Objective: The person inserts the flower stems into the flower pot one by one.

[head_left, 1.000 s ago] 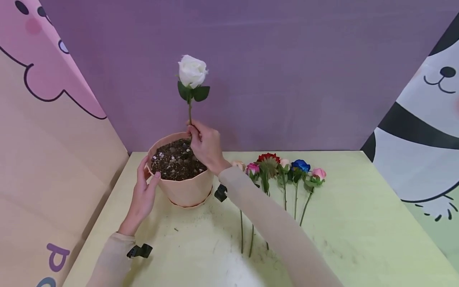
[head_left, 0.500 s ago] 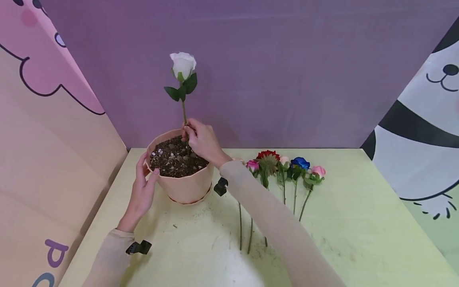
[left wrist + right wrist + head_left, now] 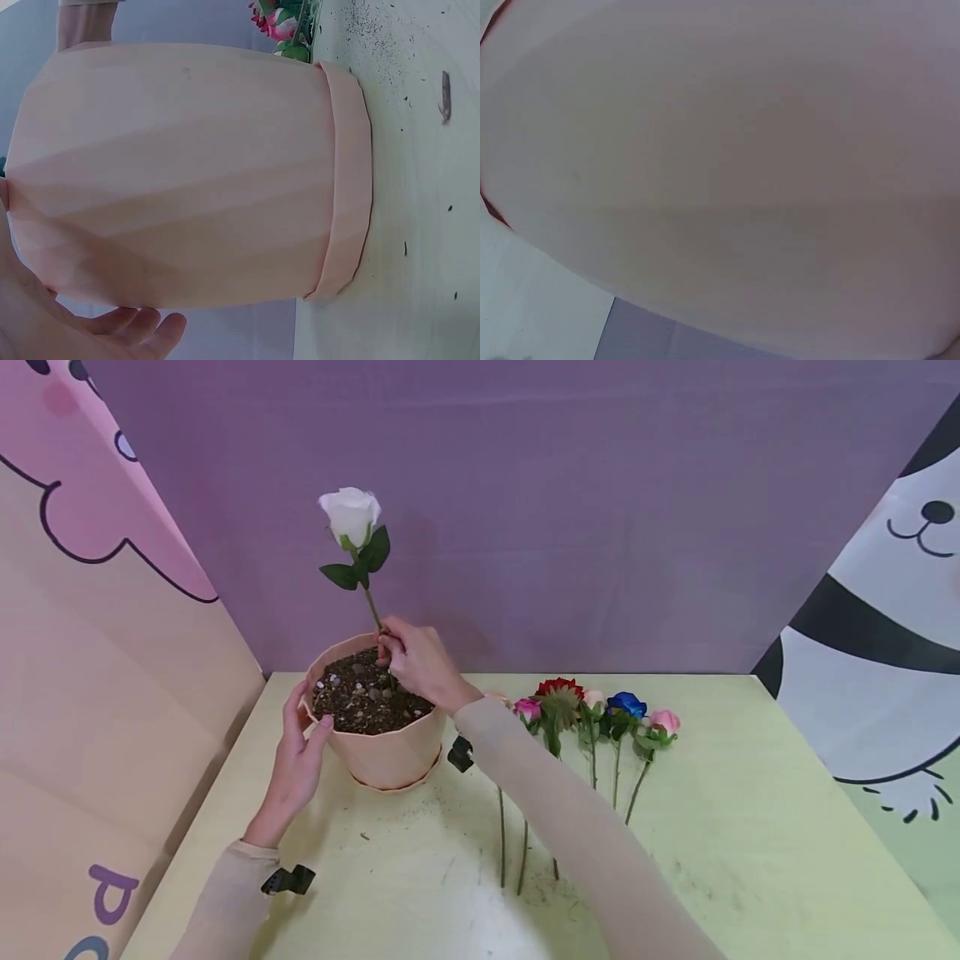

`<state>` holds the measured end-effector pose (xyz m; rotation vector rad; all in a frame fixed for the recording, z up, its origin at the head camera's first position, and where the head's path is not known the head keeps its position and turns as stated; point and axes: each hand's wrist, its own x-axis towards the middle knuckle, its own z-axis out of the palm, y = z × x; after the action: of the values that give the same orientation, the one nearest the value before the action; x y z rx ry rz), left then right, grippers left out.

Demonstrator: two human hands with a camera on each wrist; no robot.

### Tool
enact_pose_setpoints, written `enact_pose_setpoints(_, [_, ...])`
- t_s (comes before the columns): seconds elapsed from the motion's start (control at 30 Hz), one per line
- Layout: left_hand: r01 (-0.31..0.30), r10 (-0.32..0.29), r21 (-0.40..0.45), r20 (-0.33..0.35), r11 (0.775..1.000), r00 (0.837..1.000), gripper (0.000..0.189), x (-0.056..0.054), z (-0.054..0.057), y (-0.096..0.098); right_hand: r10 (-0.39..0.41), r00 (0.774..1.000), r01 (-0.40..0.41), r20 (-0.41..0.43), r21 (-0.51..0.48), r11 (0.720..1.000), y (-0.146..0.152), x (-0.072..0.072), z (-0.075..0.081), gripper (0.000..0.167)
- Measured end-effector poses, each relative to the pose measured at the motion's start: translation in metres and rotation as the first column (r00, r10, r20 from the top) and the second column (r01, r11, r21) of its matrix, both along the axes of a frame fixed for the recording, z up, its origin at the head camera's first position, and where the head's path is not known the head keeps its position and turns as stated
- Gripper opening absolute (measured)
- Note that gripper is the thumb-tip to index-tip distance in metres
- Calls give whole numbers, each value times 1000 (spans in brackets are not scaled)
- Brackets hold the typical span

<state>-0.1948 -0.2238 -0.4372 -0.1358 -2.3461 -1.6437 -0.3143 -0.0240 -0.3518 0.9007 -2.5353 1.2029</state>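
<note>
My right hand (image 3: 424,665) pinches the stem of an artificial white rose (image 3: 350,517) above the back right of a pale pink flower pot (image 3: 390,757). The rose leans left, and its stem runs down behind the fingers toward the dark, pebbly soil (image 3: 358,697) that fills the pot. On the pot's left side my left hand (image 3: 297,767) grips the wall, with the thumb at the rim. In the left wrist view the fingers of the left hand (image 3: 112,330) lie along the pot wall (image 3: 180,172). The pot wall (image 3: 720,150) fills most of the right wrist view, hiding the rose.
Several artificial flowers lie on the table (image 3: 720,793) to the right, among them a red flower (image 3: 559,689), a blue rose (image 3: 626,704) and a pink rose (image 3: 664,722). The right sleeve (image 3: 555,810) covers some stems. A purple backdrop (image 3: 600,527) stands behind.
The white rose has shifted left and tipped from nearly upright to leaning left. My right hand has moved slightly left with its stem. The left hand keeps its place on the pot.
</note>
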Motion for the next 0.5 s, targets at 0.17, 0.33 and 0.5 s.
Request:
enact_pose_setpoints(0.17, [2, -2, -2, 17, 1000, 1000, 69, 3, -2, -2, -21, 999, 21, 44, -11, 1000, -2, 3, -3, 23])
enact_pose_setpoints(0.33, [-2, 2, -10, 18, 1000, 1000, 70, 4, -2, -3, -48, 989, 65, 138, -120, 991, -3, 7, -3, 25])
enact_pose_setpoints(0.5, [8, -8, -6, 9, 1000, 1000, 69, 0, 2, -3, -92, 994, 102, 53, -234, 967, 1, 9, -1, 31])
